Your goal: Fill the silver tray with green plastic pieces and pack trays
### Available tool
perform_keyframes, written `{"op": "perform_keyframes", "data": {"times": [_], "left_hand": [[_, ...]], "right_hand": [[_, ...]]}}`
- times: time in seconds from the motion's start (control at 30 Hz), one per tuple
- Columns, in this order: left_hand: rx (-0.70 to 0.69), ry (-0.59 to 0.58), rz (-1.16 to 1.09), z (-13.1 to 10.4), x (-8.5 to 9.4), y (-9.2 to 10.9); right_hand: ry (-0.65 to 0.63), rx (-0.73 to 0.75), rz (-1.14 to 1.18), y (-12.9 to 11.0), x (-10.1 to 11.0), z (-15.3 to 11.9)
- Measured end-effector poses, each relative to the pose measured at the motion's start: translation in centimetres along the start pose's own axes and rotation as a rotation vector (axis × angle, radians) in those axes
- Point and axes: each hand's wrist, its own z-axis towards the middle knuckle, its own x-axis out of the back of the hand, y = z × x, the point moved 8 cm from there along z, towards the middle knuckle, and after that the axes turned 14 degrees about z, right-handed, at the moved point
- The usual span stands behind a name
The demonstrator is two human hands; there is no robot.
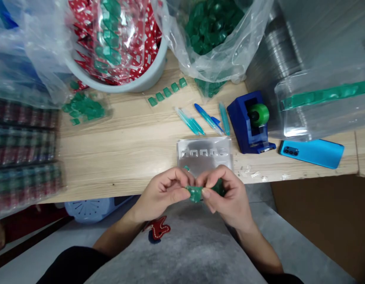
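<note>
Between my hands is a small translucent green plastic piece point(195, 194), pinched from both sides near the table's front edge. My left hand point(167, 188) grips its left end with thumb and forefinger. The right end is in the fingertips of my right hand point(225, 193); more green plastic point(219, 187) shows tucked within that hand's fingers. Just beyond my hands lies a clear plastic blister tray point(204, 152) with a row of square hollows, its near side partly hidden by my fingers. A small green bit point(186, 168) shows by its lower left.
A blue tape dispenser point(249, 122), several pens point(207, 118) and a blue phone point(312, 153) lie right. Behind stand a white bucket point(126, 85) of red dotted packaging and a clear bag point(229, 71) of green pieces. Stacked packs point(23, 157) line the left.
</note>
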Motion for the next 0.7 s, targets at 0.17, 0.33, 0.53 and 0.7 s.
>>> {"op": "perform_keyframes", "data": {"times": [0.17, 0.33, 0.53, 0.7], "left_hand": [[0.059, 0.026, -0.161, 0.2, -0.1, -0.4], [0.086, 0.088, -0.278, 0.2, 1.1, 0.2], [0.075, 0.117, 0.102, 0.0, 2.3, 0.8], [0.081, -0.016, 0.219, 0.4, 0.2, 1.4]], "right_hand": [[-0.015, -0.188, 0.37, 1.6, -0.4, 0.7], [0.056, -0.141, 0.394, 1.0, 1.2, 0.9], [0.106, 0.033, 0.0, -0.8, 1.8, 0.4], [0.04, 0.037, -0.092, -1.4, 0.0, 0.6]]}}
